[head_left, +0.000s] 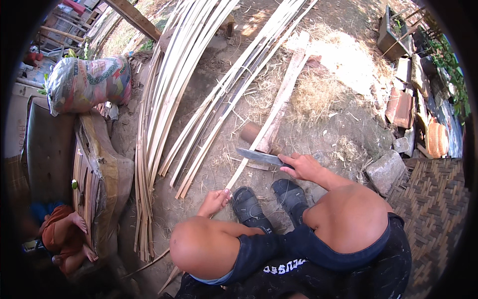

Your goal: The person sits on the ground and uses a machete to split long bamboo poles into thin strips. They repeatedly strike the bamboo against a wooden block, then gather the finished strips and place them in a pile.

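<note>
In my left hand [214, 202] is the near end of a long pale bamboo strip [238, 173], pinched between closed fingers beside my left shoe. The strip slants away to the upper right, along a pale wooden plank [285, 97] that leans over a short brown log [250, 131]. My right hand [300, 167] is wrapped around the dark handle of a large knife [260, 156]. Its grey blade points left and crosses the strip just in front of my shoes; whether the edge bites into it I cannot tell.
Long bundles of bamboo strips [174, 74] lie to the left and ahead. A stuffed sack [92, 83] rests at the far left, above another person's bare legs [67, 229]. On the right are a stone block [386, 172] and a woven bamboo mat [430, 214]. Shavings [318, 94] litter the ground.
</note>
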The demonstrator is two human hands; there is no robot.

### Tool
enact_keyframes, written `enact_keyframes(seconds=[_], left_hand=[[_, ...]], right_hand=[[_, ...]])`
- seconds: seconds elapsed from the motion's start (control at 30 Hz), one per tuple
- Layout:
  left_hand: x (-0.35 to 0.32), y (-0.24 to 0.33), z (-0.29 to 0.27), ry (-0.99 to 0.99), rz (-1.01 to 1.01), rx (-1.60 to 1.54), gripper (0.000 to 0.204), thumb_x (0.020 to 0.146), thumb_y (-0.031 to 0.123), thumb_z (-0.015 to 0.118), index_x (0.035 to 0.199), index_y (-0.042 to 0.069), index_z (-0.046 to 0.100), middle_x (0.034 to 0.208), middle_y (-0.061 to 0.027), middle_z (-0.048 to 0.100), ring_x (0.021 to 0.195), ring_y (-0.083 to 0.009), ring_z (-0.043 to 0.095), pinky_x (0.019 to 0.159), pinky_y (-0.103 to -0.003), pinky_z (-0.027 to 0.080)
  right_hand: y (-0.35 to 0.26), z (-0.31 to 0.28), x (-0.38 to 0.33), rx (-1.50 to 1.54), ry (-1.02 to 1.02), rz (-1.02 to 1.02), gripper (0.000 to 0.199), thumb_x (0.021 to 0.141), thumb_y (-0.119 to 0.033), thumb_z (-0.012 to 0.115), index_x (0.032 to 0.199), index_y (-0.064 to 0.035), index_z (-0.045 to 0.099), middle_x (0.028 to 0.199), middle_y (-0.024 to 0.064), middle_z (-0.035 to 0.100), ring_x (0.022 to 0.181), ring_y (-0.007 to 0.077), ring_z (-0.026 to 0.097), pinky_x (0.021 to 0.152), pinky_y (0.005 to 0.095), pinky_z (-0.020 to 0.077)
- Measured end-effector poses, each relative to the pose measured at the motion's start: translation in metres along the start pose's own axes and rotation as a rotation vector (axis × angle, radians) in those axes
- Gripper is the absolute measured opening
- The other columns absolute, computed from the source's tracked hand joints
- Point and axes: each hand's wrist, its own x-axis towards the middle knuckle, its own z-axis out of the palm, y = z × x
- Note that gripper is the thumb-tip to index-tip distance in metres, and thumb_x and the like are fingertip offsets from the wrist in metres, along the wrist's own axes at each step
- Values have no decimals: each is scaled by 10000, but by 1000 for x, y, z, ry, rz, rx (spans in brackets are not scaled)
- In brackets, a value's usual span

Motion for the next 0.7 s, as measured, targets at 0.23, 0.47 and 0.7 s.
enact_keyframes(seconds=[0.23,0.47,0.7], left_hand=[[-3,0,-2,71,-89,-17,439,1046,375,529,869,-3,663,615,-8,569,535,-59,491,491,-232,370],[-15,-47,-27,51,-22,74,392,1056,334,516,886,15,666,617,-2,563,518,-67,477,484,-230,368],[5,-1,0,19,103,-164,402,1050,360,526,869,27,660,625,-4,555,516,-60,460,476,-229,360]], right_hand=[[40,-4,12,152,144,230,431,983,-445,564,1288,-143,602,887,236,683,776,439,677,707,511,560],[60,-29,24,232,236,444,415,992,-417,569,1243,-94,640,893,233,699,777,406,692,724,512,562],[25,-13,13,-36,41,56,434,981,-432,582,1291,-131,629,856,204,687,771,409,689,723,500,561]])
